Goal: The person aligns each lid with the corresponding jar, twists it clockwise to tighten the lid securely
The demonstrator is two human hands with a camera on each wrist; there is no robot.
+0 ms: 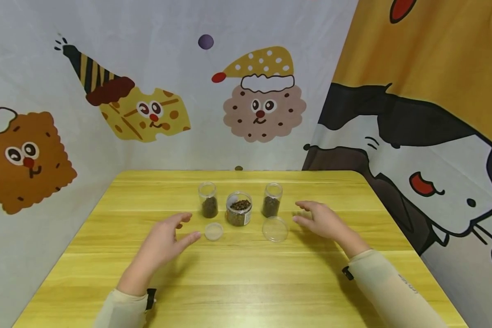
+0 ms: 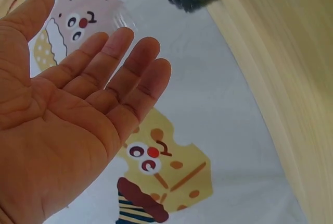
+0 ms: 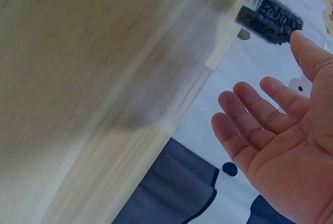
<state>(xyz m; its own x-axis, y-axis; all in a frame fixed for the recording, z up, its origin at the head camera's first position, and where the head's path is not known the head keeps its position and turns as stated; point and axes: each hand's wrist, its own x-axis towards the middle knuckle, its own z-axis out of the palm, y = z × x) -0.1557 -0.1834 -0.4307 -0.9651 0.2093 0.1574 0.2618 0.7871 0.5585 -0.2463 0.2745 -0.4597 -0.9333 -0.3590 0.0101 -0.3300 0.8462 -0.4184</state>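
Observation:
My left hand point(image 1: 164, 241) hovers over the table with thumb and fingers spread, nearest to a small round lid point(image 1: 213, 231); nothing is in it. In the left wrist view its palm point(image 2: 67, 104) faces the camera, fingers relaxed. My right hand point(image 1: 321, 221) is held out beside a larger clear lid point(image 1: 275, 229), also holding nothing. Behind the lids stand three clear jars: a tall left jar point(image 1: 209, 206) partly filled with dark grains, a wide middle jar point(image 1: 238, 214) of brown grains with a label, and a tall right jar point(image 1: 271, 206) part full of dark seeds.
The wooden table point(image 1: 246, 278) has rounded far corners. Behind it hangs a white curtain point(image 1: 168, 54) printed with cartoon biscuits and cheese, and on the right an orange and black printed one point(image 1: 443, 68). Dark bands sit at both sleeve cuffs.

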